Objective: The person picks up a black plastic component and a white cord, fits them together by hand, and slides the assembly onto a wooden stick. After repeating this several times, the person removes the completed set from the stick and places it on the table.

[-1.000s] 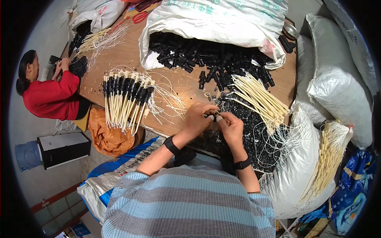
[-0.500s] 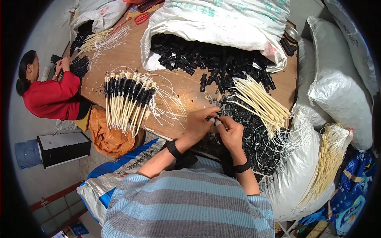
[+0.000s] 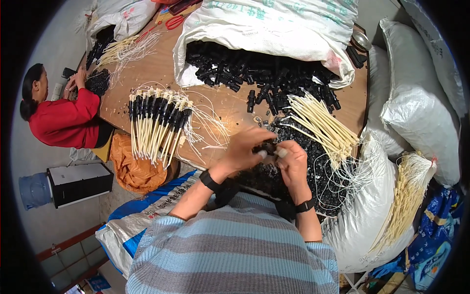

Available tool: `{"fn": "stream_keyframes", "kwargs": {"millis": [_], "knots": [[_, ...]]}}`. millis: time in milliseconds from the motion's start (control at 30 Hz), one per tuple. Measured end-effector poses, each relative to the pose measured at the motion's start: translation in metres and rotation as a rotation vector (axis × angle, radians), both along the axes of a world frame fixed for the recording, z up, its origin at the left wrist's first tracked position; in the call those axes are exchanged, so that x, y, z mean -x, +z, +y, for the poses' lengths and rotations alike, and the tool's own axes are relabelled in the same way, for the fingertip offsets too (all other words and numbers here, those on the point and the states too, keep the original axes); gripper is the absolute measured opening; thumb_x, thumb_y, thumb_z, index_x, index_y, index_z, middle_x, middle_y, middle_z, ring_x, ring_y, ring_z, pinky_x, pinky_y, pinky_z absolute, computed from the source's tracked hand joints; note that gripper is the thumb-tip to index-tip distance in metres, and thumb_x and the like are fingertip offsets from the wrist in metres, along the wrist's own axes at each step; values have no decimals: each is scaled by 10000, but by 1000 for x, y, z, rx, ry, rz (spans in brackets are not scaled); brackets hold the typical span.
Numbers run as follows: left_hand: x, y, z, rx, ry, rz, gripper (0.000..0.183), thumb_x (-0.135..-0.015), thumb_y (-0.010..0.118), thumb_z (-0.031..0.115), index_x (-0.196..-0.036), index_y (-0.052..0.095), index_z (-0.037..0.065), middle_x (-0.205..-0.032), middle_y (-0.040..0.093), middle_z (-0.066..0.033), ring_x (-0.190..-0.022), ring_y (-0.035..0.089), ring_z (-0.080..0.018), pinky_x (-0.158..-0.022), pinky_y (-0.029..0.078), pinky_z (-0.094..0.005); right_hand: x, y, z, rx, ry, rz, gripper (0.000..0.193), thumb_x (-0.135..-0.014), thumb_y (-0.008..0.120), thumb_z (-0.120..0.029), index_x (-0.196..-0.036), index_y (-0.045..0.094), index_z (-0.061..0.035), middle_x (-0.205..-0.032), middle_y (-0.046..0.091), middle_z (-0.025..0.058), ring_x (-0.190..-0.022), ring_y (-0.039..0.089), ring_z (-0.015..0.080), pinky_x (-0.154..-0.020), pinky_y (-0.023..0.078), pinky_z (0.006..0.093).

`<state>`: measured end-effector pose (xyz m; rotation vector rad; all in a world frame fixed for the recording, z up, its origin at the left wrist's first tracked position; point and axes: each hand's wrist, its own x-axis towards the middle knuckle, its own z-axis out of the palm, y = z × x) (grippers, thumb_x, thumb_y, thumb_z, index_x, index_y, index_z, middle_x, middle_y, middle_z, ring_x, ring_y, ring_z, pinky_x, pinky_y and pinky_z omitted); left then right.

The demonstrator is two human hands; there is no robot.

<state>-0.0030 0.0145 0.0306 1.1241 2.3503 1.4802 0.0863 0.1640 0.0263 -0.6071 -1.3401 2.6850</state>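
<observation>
My left hand (image 3: 243,151) is over the table's near edge, its fingers curved and smeared by motion. Between its thumb and fingers there is something dark, too blurred to name. Close beside it, my right hand (image 3: 294,160) pinches thumb and fingertips together; what lies in them is too small to make out. Under and beyond both hands spreads a heap of small black pieces (image 3: 306,138). A bundle of cream-coloured sticks (image 3: 323,128) with white strings lies across that heap, to the right of my right hand.
A white woven sack (image 3: 274,24) spills black plastic tube fittings (image 3: 232,66) at the back. Left of my hands lies a row of cream sticks fitted with black sleeves (image 3: 159,120). Full white sacks (image 3: 416,83) stand at right. A person in red (image 3: 63,117) works at far left.
My hands have moved slightly apart. My left hand's fingers have lifted and blurred, and my right hand has shifted a little to the right.
</observation>
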Motion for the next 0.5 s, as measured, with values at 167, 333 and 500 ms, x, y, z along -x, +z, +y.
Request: {"fn": "stream_keyframes", "kwargs": {"millis": [167,333,500], "knots": [[-6,-19,-3,127,-137,-140,432,-699,616,-24,-1125,645,45,-1018,679,-136,-949,660,-240,-776,527,-315,-5,-22,22,358,83,174,140,-901,608,-71,-1014,638,7,-674,559,-25,-504,441,58,-481,360,212],[4,4,-14,163,-18,-333,380,-692,629,-2,-1068,661,43,-981,688,-135,-852,676,-274,-733,534,-325,-4,-2,11,-1095,147,389,313,-850,596,-67,-1156,661,-79,-650,616,50,-570,619,128,-524,469,291],[-4,0,-9,166,17,144,284,-682,671,59,-965,662,81,-868,673,-91,-773,664,-285,-642,520,-349,-6,7,6,-1407,210,157,180,-821,686,-62,-1001,684,-58,-632,575,-8,-542,486,46,-489,374,231]]}}
